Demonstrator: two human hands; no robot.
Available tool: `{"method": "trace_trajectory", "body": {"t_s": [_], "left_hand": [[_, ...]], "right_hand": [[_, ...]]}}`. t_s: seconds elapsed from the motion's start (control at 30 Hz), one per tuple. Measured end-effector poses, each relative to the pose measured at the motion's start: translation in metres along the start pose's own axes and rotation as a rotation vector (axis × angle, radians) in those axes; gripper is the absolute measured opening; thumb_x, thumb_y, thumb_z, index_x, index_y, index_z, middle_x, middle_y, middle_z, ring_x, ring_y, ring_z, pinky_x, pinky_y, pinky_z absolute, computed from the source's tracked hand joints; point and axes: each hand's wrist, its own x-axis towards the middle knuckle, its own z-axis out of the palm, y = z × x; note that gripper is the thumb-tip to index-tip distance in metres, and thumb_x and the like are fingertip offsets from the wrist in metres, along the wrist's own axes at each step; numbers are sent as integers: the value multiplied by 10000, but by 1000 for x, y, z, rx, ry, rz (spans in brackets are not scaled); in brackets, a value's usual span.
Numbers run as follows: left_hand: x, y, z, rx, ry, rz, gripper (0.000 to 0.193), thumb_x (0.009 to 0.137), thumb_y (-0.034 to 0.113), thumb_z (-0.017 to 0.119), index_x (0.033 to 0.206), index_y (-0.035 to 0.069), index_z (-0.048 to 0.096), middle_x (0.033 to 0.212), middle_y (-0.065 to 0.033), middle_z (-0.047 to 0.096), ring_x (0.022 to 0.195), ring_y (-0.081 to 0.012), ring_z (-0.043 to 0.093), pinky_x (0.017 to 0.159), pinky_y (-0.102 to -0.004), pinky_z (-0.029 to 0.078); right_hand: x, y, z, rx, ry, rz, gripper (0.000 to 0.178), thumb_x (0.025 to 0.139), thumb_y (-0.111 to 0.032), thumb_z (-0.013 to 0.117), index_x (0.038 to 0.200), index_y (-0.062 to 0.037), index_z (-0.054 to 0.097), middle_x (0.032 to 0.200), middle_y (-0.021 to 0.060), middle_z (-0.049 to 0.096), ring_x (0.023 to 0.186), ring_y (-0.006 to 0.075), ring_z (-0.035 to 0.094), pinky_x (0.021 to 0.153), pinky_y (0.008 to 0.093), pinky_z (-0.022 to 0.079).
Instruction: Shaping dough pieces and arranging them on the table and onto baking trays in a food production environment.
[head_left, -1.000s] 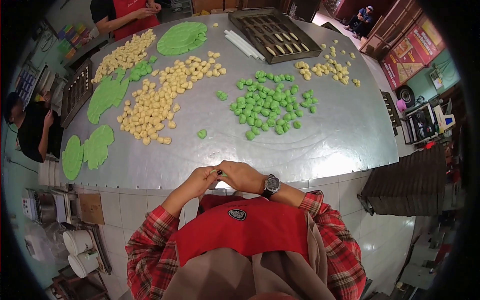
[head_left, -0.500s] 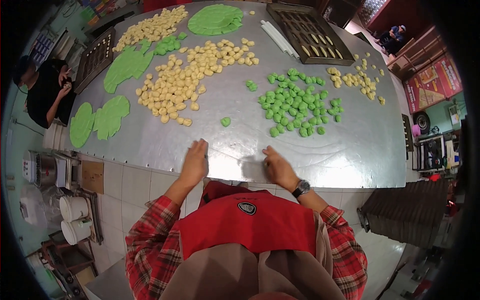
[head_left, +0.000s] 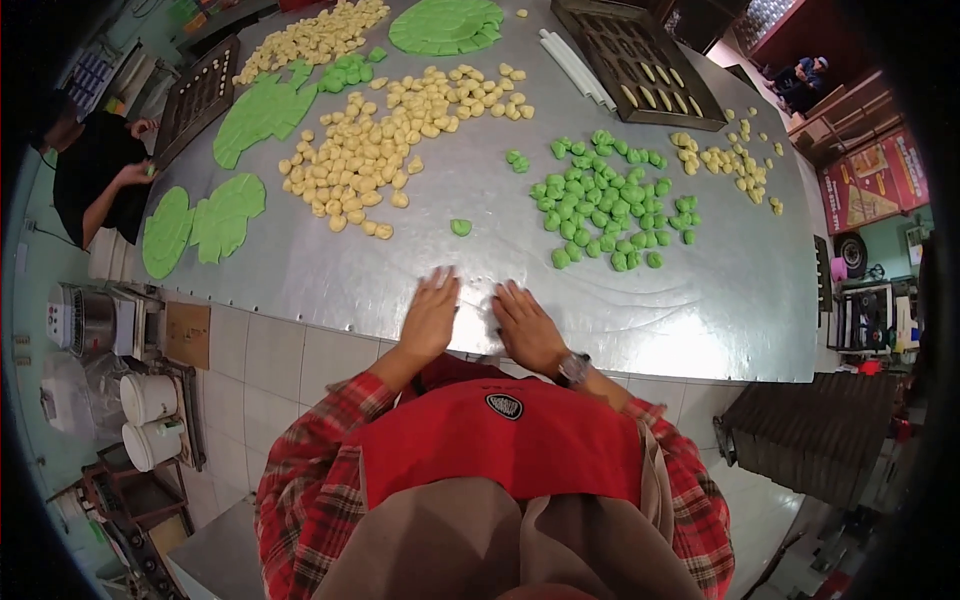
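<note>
Your left hand, right hand: palms down, fingers outstretched, pinching nothing visible. Advised: even, light pressure, clear of lone green dough piece.

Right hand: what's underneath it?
The metal table shows around the right hand; the patch directly under it is covered, so whether anything lies there can't be told.
</note>
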Motion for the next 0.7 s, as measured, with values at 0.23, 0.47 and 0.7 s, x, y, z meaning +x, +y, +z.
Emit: {"method": "trace_trajectory", "body": {"t_s": [0.23,0.47,0.7], "left_hand": [[23,-18,-25,9,233,14,473,811,102,582,1270,16,509,1342,-218,453,1266,-359,405,1063,-461,302],[-5,-5,-7,-1000,473,-327,301,886,28,572,1180,15,510,954,-92,605,931,-185,607,821,-301,500],[73,16,-49,-797,369,-53,520,906,106,566,1379,0,378,1444,-218,348,1363,-292,310,1098,-382,280]], "right_hand": [[31,31,-17,-32,141,116,490,846,-143,562,1286,42,450,1374,219,412,1314,376,350,1086,492,283],[-23,7,-25,541,299,225,238,803,-2,550,1037,-10,591,872,179,615,824,378,582,738,417,480],[80,38,-60,615,779,254,275,946,-102,436,1180,-1,540,1110,141,587,953,241,581,850,339,451]]}}
